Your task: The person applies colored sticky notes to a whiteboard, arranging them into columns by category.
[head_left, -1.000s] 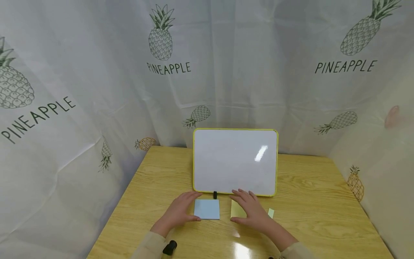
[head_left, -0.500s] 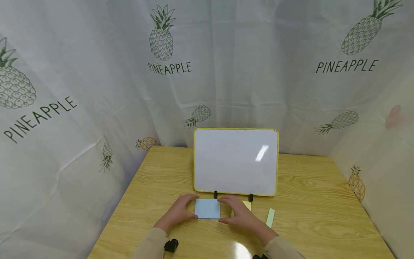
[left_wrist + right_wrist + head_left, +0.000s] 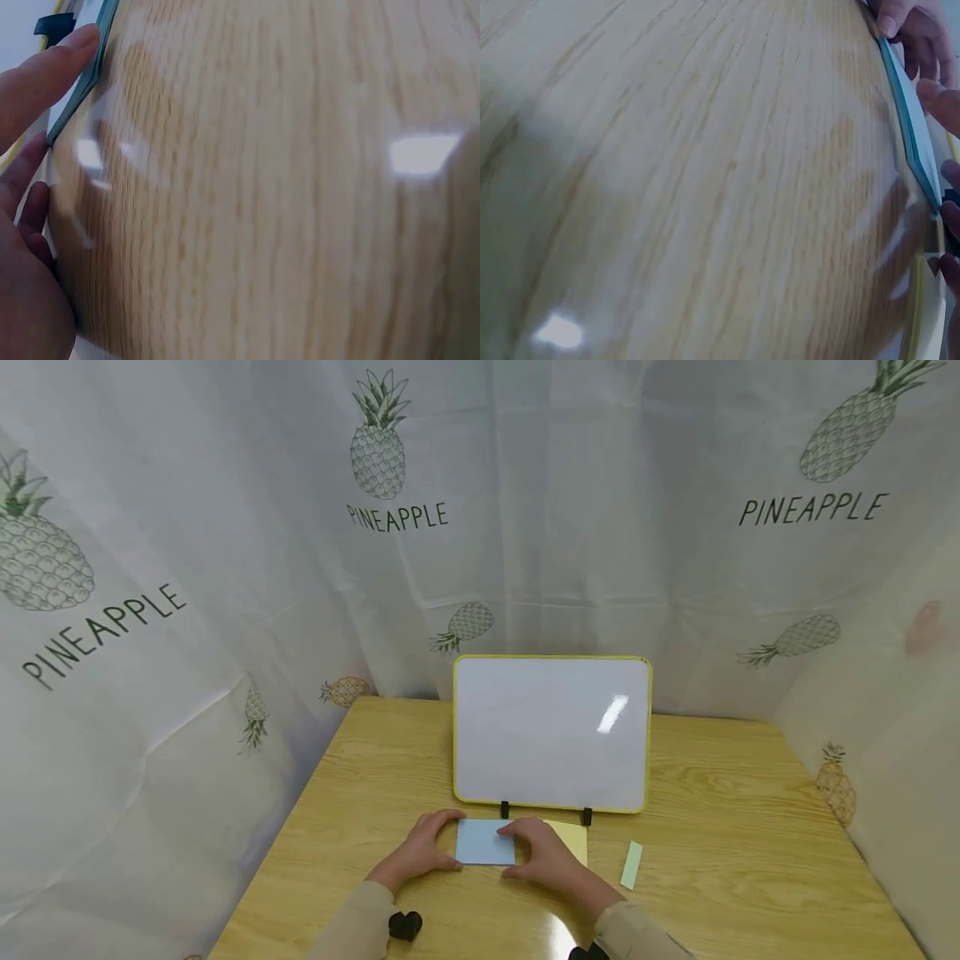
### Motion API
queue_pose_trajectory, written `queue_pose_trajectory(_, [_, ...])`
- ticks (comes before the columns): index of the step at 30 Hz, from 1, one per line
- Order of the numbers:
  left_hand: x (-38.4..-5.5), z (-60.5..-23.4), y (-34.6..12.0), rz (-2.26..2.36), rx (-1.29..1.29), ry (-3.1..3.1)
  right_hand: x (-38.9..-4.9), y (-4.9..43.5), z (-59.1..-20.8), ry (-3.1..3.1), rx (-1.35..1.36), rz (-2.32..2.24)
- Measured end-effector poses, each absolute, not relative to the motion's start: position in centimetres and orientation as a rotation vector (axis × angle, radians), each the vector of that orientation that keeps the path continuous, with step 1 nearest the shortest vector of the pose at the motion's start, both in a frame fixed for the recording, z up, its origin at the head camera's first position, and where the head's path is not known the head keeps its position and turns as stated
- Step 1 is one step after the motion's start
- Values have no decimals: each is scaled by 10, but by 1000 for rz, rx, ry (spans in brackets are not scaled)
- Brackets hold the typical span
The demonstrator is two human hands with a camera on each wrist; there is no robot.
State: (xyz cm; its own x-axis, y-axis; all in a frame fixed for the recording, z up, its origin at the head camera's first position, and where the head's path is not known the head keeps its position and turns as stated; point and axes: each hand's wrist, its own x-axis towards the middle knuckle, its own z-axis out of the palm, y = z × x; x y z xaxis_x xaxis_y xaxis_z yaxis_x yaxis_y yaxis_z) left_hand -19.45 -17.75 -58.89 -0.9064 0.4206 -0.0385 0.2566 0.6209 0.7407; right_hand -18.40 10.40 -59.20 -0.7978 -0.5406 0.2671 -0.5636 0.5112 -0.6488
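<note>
A light-blue sticky note pad (image 3: 480,847) lies flat on the table in the head view. At its left end, my left hand (image 3: 414,852) holds it between thumb and fingers, at the near and far corners. My right hand (image 3: 549,862) is at the pad's right end, with thumb and index finger bent and apart. That index fingertip is over the pad's upper right part; whether it touches is unclear. Under and behind the right hand, a yellow sticky note pad (image 3: 573,837) is partly hidden. In the right wrist view the blue pad (image 3: 911,124) shows its thick edge.
A yellow-framed whiteboard (image 3: 552,732) stands behind the pads, with black clips (image 3: 587,816) at its lower edge. To the right lies a pale green paper strip (image 3: 632,865). A pineapple-print curtain (image 3: 570,527) surrounds the wooden table (image 3: 720,827).
My right hand has moved left from the yellow pad to the blue pad's right end, uncovering the green strip. My left hand has closed in slightly on the blue pad's left end.
</note>
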Motion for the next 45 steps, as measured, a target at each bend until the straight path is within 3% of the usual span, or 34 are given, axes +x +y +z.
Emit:
queue_pose_trajectory(30, [-196,-593,-178,1347,400,2529,-192,99,-596,-2738,907,1199])
queue_pose_trajectory(45, [-194,-594,-175,1397,454,2552,-191,94,-590,-2721,691,1551])
